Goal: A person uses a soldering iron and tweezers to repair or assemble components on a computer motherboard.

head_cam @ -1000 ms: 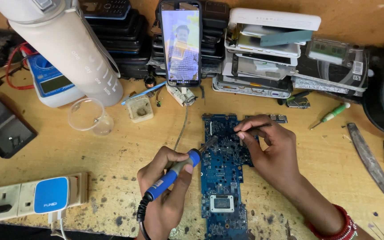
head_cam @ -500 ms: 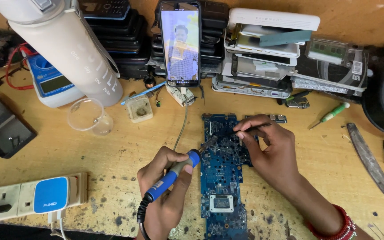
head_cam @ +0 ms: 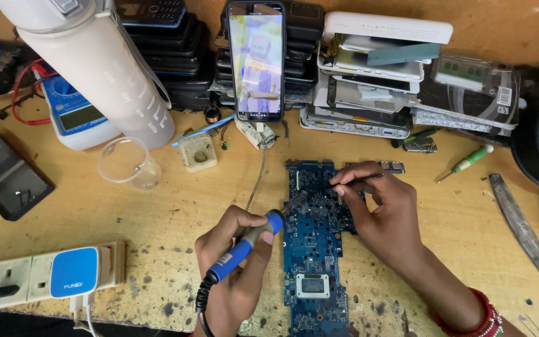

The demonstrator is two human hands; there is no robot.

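Bare surface (head_cam: 157, 218) lay open left of the circuit board (head_cam: 313, 249) (a plastic cup (head_cam: 123, 163) and stacked devices (head_cam: 369, 81) crowded the back).

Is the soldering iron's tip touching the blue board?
Cannot tell. In the head view the soldering iron, held in the left hand, has its tip lying over the board beside the tweezers, but looking from above hides any gap.

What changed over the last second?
Nothing visibly changed. The left hand still holds the soldering iron with its tip at the circuit board; the right hand still holds the tweezers over the board's upper part.
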